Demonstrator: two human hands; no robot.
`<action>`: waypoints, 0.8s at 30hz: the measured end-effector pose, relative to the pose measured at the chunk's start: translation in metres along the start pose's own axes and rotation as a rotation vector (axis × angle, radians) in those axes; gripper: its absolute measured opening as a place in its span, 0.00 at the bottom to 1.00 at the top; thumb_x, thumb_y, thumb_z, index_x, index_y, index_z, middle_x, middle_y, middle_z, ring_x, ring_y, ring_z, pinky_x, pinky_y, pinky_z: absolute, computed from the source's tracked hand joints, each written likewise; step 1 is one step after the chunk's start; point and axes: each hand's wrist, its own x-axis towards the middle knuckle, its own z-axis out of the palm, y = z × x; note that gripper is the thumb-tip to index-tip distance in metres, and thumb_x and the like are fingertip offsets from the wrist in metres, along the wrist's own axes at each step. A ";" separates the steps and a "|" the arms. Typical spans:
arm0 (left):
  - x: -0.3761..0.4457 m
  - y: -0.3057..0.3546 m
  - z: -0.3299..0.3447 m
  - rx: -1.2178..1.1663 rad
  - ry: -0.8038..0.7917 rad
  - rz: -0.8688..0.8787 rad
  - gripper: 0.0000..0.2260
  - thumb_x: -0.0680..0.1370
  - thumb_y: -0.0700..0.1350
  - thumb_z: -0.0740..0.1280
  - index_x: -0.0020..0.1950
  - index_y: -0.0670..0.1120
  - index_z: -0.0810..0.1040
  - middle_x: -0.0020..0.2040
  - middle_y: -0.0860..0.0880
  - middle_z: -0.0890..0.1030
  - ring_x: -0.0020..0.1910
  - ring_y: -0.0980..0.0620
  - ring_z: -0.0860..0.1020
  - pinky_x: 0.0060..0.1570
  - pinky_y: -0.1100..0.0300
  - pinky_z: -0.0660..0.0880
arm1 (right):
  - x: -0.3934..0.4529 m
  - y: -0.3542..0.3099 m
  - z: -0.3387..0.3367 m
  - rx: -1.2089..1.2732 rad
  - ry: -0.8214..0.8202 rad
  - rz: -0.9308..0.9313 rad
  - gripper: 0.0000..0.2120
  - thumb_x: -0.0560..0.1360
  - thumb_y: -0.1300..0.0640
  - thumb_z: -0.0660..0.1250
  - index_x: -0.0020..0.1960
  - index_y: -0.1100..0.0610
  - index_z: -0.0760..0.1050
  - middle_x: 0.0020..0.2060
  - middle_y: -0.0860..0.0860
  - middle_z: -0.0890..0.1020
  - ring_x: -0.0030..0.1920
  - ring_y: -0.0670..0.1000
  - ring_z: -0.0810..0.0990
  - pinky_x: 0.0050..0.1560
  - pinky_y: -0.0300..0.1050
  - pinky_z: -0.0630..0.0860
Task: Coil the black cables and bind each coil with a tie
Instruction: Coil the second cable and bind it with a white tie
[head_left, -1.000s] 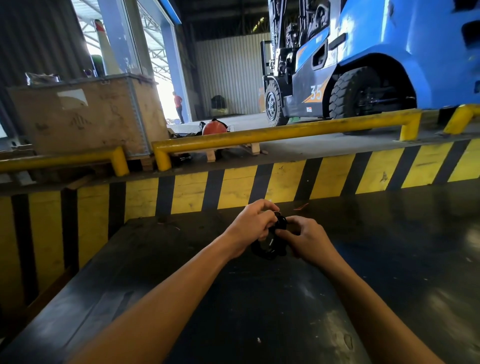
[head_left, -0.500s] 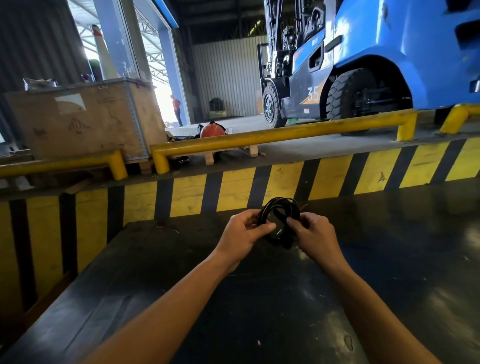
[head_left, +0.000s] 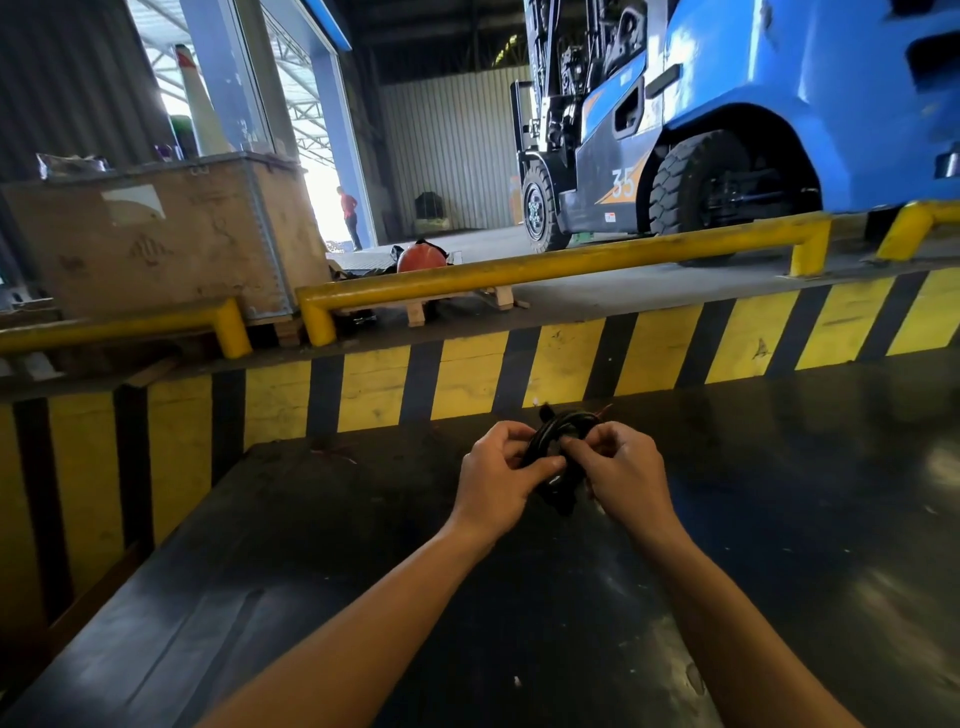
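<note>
A small coil of black cable (head_left: 563, 423) is held between both hands above the dark table (head_left: 363, 571). My left hand (head_left: 496, 480) grips the coil's left side, thumb pressed across it. My right hand (head_left: 621, 467) pinches the coil's right side with fingers curled in. The coil's lower part (head_left: 558, 499) sticks out below the hands; most of its middle is hidden by the fingers. A tie cannot be made out.
A yellow-and-black striped wall (head_left: 519, 374) borders the table's far edge. Behind it run yellow guard rails (head_left: 545, 267), a wooden crate (head_left: 166, 239) at left and a blue forklift (head_left: 727, 119) at right. A person (head_left: 350, 215) stands far off in the doorway.
The hands raised the coil from low on the table, opened it up as a ring, and now have closed in tighter around it, squeezing it smaller.
</note>
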 end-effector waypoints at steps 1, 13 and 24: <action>-0.001 0.000 0.001 0.015 -0.007 0.021 0.13 0.72 0.41 0.73 0.53 0.53 0.75 0.46 0.53 0.84 0.47 0.62 0.82 0.43 0.69 0.78 | 0.000 -0.002 -0.001 0.046 -0.031 0.009 0.05 0.74 0.56 0.68 0.41 0.57 0.77 0.34 0.52 0.82 0.27 0.39 0.78 0.25 0.30 0.71; 0.005 0.015 -0.010 -0.164 -0.259 -0.034 0.20 0.74 0.39 0.70 0.59 0.61 0.75 0.54 0.52 0.84 0.55 0.54 0.81 0.50 0.65 0.77 | 0.004 -0.010 -0.027 0.306 -0.288 0.097 0.02 0.76 0.59 0.65 0.46 0.57 0.76 0.34 0.51 0.80 0.26 0.43 0.72 0.27 0.35 0.70; 0.002 0.008 -0.016 0.210 -0.454 0.037 0.20 0.76 0.39 0.69 0.67 0.51 0.74 0.58 0.48 0.82 0.57 0.54 0.79 0.60 0.53 0.76 | 0.005 -0.011 -0.041 -0.120 -0.382 -0.162 0.04 0.72 0.57 0.69 0.47 0.53 0.79 0.36 0.49 0.85 0.37 0.44 0.83 0.35 0.34 0.78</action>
